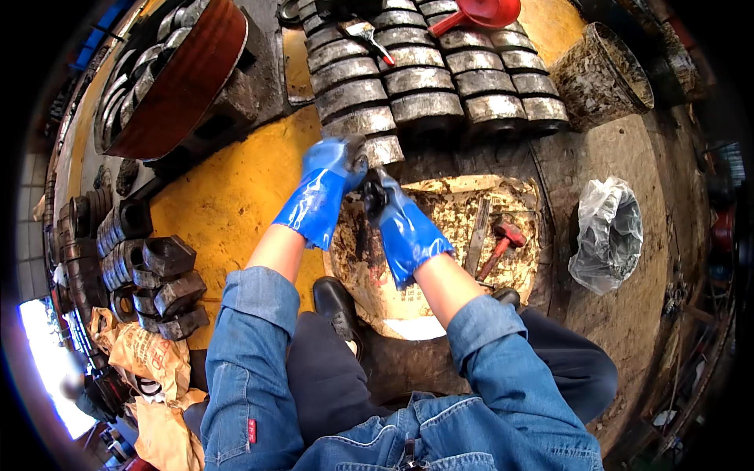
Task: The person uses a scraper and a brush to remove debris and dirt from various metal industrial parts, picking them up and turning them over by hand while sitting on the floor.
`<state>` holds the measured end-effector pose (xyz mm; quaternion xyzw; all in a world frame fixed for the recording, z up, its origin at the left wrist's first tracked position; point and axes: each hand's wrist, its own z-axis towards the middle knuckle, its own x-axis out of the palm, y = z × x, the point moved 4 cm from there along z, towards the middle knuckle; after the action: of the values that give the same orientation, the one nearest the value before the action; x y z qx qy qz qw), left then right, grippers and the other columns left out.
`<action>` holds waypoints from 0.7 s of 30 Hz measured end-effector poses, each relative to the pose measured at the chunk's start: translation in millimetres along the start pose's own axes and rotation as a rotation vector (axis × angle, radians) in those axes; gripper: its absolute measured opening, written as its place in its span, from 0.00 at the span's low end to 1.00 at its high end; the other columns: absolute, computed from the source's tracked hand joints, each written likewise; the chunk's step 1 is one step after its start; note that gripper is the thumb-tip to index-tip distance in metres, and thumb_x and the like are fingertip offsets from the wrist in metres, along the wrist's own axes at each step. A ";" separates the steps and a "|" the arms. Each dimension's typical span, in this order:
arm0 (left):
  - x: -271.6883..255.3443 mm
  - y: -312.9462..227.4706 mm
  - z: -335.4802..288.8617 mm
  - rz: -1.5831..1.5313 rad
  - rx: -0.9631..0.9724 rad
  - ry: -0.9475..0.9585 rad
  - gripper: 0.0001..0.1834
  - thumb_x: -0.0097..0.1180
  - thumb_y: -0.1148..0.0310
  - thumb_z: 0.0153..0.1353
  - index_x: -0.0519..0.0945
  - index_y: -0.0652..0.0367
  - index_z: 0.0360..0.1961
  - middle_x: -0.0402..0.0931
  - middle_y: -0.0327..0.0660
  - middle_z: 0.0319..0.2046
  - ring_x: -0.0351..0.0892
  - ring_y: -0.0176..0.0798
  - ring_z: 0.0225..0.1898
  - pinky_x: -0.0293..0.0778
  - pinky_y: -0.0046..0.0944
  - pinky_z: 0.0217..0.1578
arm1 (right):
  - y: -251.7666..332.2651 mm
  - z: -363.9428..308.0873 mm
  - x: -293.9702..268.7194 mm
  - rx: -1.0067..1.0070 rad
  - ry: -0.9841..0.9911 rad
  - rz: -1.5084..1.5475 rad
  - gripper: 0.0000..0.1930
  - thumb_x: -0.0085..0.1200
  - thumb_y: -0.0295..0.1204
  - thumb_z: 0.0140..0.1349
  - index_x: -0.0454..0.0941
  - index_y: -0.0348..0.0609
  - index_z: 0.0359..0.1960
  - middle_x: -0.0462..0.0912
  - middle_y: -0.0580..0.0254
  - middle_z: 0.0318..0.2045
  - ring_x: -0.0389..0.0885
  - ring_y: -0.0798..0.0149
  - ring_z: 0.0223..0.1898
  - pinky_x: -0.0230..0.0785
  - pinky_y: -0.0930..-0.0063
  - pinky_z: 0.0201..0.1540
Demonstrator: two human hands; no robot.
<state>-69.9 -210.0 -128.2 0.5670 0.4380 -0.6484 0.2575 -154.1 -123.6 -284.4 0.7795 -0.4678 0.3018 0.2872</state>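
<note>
Both my hands wear blue rubber gloves, darkened with grease at the fingers. My left hand (336, 159) is at the near end of the leftmost row of metal rings (357, 93), beside the closest ring (383, 149); motion smears its fingers. Just below that ring, my right hand (382, 196) has its fingers curled inward, and what they hold, if anything, is lost in the dark grease. The rings lie on their sides in several rows, bright and worn on top with dark gaps between.
A paintbrush (361, 31) and a red scoop (487, 11) lie on the rings. Below them, a stained round sheet (440, 302) carries a red hammer (503, 245) and a flat bar (478, 235). Right: grimy bucket (597, 82), bag-lined container (606, 235). Left: rusty drum (184, 86), dark metal blocks (169, 259), paper bags (149, 353).
</note>
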 end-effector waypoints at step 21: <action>58.8 -39.4 -38.2 -0.353 -0.111 0.461 0.24 0.64 0.53 0.51 0.84 0.58 0.44 0.84 0.52 0.39 0.84 0.50 0.42 0.78 0.43 0.44 | -62.7 -37.7 -90.0 -0.149 -0.061 -0.036 0.16 0.61 0.32 0.63 0.78 0.42 0.51 0.82 0.60 0.38 0.81 0.63 0.39 0.77 0.72 0.41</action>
<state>-96.3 -148.5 -172.8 0.5993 0.6116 -0.5123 0.0653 -139.3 -21.1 -336.7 0.7731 -0.4833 0.2370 0.3354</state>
